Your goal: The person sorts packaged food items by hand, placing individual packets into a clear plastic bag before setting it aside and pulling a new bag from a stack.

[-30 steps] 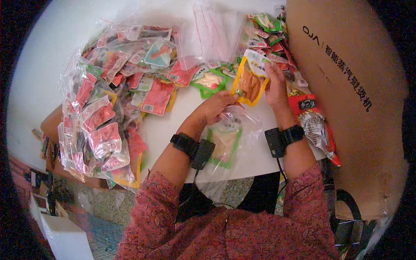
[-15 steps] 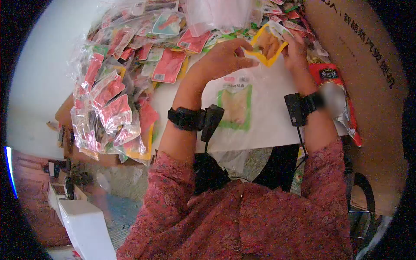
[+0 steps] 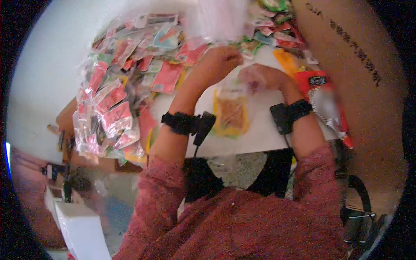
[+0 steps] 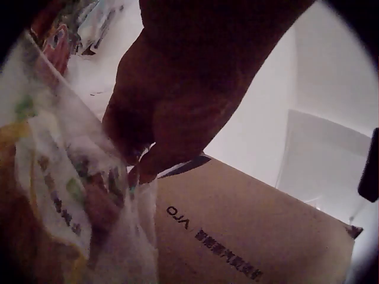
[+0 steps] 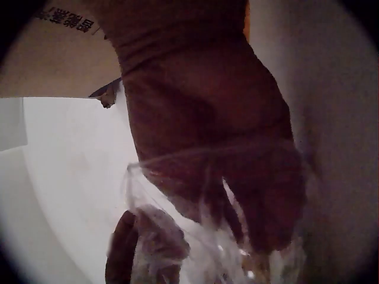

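A clear plastic bag hangs between my two hands over the white table. Inside it sits a yellow-edged snack packet. My left hand pinches the bag's upper edge on the far side; in the left wrist view its fingertips nip the crinkled film of the bag above printed packets. My right hand holds the bag's mouth on the near side. The right wrist view shows the right hand with curled fingers seen through the film of the bag.
A big heap of bagged red, green and yellow snack packets covers the table's left and back. A tall cardboard box stands at the right, with a red packet and a loose yellow one beside it. Empty clear bags lie at the back.
The yellow packet that my right hand held up is now down inside the clear bag. Both hands have come together at the bag's mouth, and the bag has been lifted.
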`<action>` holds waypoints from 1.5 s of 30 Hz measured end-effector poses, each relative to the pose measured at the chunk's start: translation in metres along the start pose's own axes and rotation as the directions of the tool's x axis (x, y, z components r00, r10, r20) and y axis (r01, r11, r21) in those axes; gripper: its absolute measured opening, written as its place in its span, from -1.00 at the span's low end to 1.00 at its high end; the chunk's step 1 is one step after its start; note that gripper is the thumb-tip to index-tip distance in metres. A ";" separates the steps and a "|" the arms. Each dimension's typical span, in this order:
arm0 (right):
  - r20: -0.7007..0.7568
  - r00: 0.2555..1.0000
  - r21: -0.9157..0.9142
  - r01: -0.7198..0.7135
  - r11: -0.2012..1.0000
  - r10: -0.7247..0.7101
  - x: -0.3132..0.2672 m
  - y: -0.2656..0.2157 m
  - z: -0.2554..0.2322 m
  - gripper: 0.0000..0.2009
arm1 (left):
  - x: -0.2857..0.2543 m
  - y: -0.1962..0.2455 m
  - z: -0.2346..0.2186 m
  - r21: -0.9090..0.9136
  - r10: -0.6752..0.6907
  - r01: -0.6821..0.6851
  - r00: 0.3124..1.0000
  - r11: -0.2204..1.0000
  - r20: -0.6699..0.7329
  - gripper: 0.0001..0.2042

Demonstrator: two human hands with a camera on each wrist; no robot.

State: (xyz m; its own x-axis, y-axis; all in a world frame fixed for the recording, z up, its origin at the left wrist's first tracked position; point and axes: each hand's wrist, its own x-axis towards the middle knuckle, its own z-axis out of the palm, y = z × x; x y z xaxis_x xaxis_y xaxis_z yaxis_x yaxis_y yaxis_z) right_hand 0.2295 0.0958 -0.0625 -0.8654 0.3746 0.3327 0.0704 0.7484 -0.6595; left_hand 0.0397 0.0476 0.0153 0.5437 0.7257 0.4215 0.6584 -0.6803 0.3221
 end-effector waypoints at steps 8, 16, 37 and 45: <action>-0.429 0.823 -0.063 -0.437 0.897 0.371 0.011 0.006 0.004 -0.78 | -0.008 -0.025 0.050 -0.254 -0.182 0.149 0.977 0.956 -0.112 -0.87; -0.875 0.475 -0.306 -0.685 0.661 0.088 0.006 -0.004 -0.008 -0.86 | -0.015 -0.034 0.074 -0.506 -0.325 0.237 0.941 0.829 -0.091 -0.89; -0.767 0.591 -0.344 -0.706 0.619 0.248 0.002 0.025 -0.001 -0.86 | -0.019 -0.046 0.093 -0.438 -0.222 0.168 0.972 0.883 -0.074 -0.88; -0.385 0.918 -0.794 -0.276 0.542 -0.095 0.003 0.039 0.000 -0.78 | -0.021 -0.045 0.092 -0.398 -0.194 0.144 0.977 0.906 -0.087 -0.84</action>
State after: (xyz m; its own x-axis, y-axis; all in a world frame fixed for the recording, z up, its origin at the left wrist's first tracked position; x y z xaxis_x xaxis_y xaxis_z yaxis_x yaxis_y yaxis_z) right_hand 0.2301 0.1257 -0.0871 -0.6102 0.4831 0.6279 0.6712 0.7363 0.0858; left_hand 0.0468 0.0723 -0.0864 0.3585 0.8322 0.4230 0.4674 -0.5523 0.6903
